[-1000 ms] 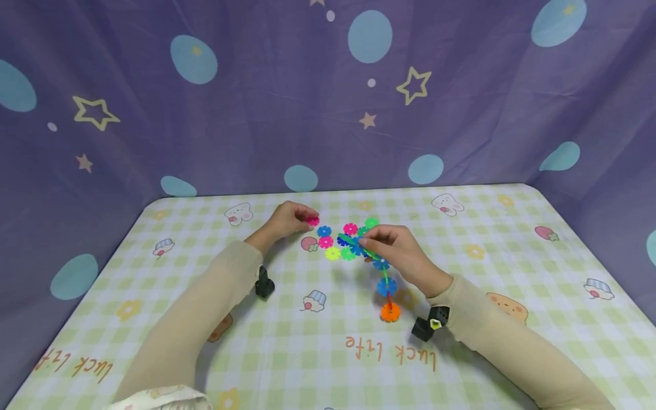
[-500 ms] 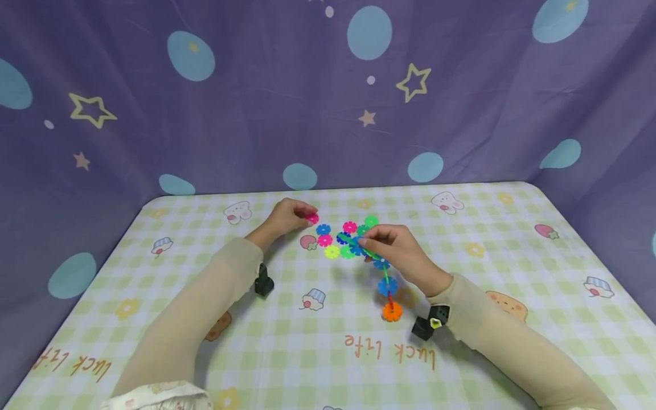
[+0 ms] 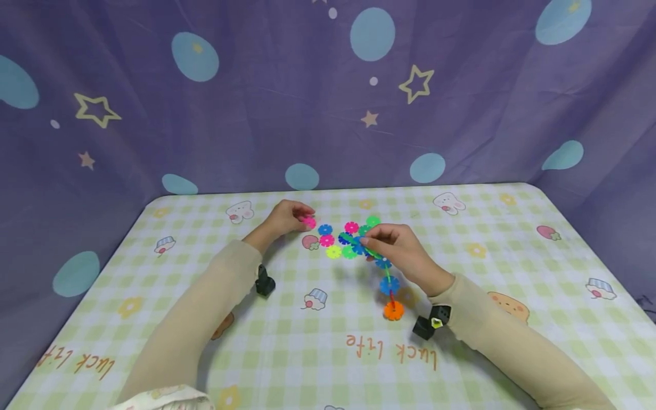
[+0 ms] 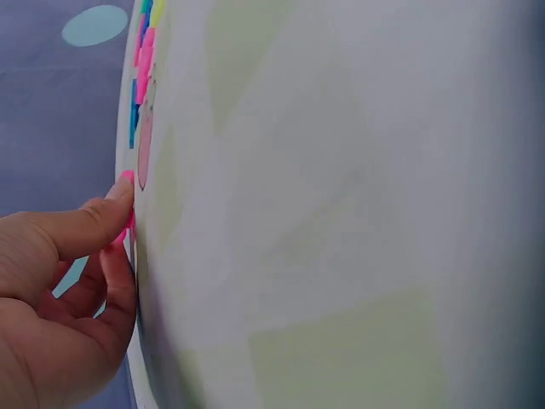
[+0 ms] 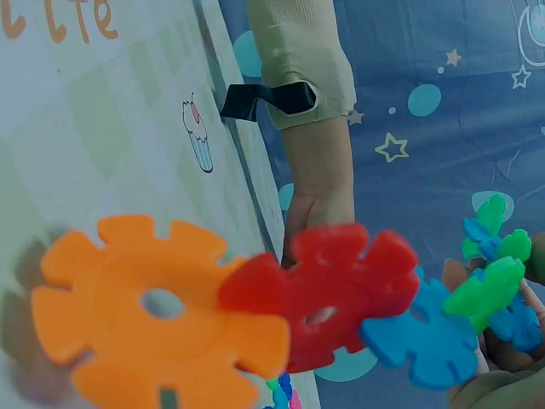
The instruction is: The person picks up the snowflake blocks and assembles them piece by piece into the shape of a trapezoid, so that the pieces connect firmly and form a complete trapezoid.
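My left hand (image 3: 286,218) pinches a bright pink snowflake disc (image 3: 310,222) at the table's far side; in the left wrist view thumb and fingertips meet on its edge (image 4: 128,178). Between the thumb and fingers of my right hand (image 3: 402,250) is a chain of interlocked snowflake discs. Its lower end hangs toward me: a blue disc (image 3: 389,285), a red disc (image 5: 328,294) seen nearly edge-on from the head, and an orange disc (image 3: 393,311) last. Green and blue discs (image 5: 490,294) of the chain sit by the right fingers, which partly cover them.
Loose snowflake discs lie between the hands: a blue one (image 3: 325,229), a pink one (image 3: 327,240), a yellow one (image 3: 333,251) and several more behind the chain. A checked cloth (image 3: 287,353) covers the table. A purple curtain (image 3: 246,136) hangs behind it.
The pink disc in my left hand has shifted slightly left and shows more of its face. My right hand and the chain stay nearly still.
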`<state>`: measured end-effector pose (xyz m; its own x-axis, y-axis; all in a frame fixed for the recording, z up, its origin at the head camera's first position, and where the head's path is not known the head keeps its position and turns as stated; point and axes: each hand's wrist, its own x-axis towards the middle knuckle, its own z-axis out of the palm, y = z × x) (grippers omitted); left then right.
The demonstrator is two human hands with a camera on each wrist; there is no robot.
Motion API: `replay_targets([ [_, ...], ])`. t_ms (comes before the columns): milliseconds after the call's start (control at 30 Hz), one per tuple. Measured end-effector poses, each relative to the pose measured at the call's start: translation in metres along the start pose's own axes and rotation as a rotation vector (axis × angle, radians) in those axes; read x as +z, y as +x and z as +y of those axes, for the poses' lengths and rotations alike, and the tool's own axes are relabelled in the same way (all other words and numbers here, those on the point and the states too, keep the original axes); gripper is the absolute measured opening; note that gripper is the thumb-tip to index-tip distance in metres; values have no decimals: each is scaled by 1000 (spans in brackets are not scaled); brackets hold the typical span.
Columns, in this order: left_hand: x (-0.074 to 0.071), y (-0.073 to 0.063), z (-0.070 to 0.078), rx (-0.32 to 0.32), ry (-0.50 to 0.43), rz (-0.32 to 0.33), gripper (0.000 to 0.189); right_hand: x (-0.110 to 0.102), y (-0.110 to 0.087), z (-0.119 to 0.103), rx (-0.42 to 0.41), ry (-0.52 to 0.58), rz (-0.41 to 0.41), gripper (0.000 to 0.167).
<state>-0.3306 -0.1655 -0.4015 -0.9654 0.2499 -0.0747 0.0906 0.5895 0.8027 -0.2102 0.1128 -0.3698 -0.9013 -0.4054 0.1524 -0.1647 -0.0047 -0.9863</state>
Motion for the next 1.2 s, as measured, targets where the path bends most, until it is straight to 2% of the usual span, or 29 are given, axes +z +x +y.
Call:
replay_targets([
  [233,-1,-1,-2,-34,-74,24,26,-5,-1,4,-9,-16,10,19],
  [433,-9,-5,-2,-73,-79,-16,22,-7,-1,5,-24,-57,56,21],
  [533,-14,-9,1,-68,-77,-44,20,-9,-2,5,-29,-72,92,23],
  [600,-16,-13,5,-50,-96,-53,18,-10,-3,4,-31,-76,118,23],
  [767,-14,-26,26,32,-229,-58,19,-11,-3,4,-39,-71,176,25],
  [1000,7,-55,61,148,-304,-79,19,-8,-4,2,-43,-61,203,25],
  [1200,18,-74,76,218,-463,-75,20,-7,-5,3,-55,-59,196,25],
])
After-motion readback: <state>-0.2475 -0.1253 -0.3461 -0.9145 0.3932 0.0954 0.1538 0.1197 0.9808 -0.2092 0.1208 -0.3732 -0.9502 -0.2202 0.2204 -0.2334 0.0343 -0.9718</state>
